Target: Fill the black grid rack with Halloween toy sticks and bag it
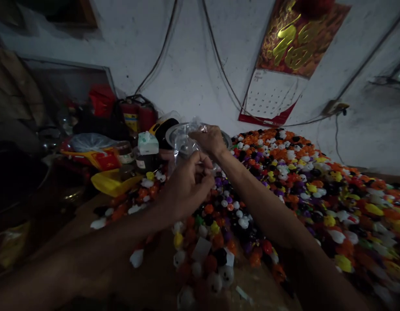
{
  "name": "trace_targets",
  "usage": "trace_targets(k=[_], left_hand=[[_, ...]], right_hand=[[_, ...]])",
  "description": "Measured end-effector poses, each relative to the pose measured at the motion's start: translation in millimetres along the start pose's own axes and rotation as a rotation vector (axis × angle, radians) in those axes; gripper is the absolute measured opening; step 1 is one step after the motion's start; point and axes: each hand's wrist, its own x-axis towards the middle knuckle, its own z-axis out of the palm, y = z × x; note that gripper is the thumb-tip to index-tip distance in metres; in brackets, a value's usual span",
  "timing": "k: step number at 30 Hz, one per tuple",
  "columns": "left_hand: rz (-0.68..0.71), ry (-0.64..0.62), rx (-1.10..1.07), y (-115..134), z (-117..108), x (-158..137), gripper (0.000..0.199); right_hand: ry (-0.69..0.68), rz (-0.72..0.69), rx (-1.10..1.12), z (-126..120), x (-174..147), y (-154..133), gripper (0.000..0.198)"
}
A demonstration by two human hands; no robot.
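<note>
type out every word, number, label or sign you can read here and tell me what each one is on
"福": large gold character on the red top panel of the wall calendar.
Date numbers on the white calendar page: too small to read surely.
Yellow label at left: too blurred to read.
White label on the dark jar: too small to read.

The 2 bare forearms come in from the lower corners, and they do not cross. The left forearm (pixel 122 233) rises to the left hand (pixel 188 183), whose fingers (pixel 201 159) are curled inward, with the thumb below them. The right forearm (pixel 267 201) reaches farther; the right hand (pixel 210 140) is just above the left, its wrist bent leftward.
</note>
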Motion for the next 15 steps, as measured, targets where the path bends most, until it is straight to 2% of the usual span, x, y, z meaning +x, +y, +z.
trace_targets(k=[1,2,3,5,8,10,12,15], left_hand=[[-0.098,0.040,-0.123,-12,0,3,0.022],[-0.163,0.160,-0.210,-24,-4,10,0.025],[-0.183,0.227,-0.232,-34,-12,18,0.024],[-0.226,0.305,-0.266,-49,-34,33,0.027],[-0.244,0.346,-0.197,-55,-60,40,0.044],[-0.187,0.295,-0.078,-52,-64,38,0.050],[-0.110,0.180,-0.044,-48,-59,37,0.052],[-0.114,0.074,-0.185,-48,-49,42,0.047]], right_hand=[[-0.030,0.000,0.027,3,-2,-2,0.034],[-0.073,-0.002,0.059,6,-5,-3,0.036],[-0.128,-0.009,0.098,8,-9,-4,0.038],[-0.268,-0.046,0.190,9,-21,-2,0.041],[-0.478,-0.133,0.321,4,-37,5,0.037],[-0.566,-0.174,0.357,1,-42,10,0.032],[-0.628,-0.180,0.377,1,-44,15,0.031],[-0.577,-0.116,0.416,2,-46,21,0.035]])
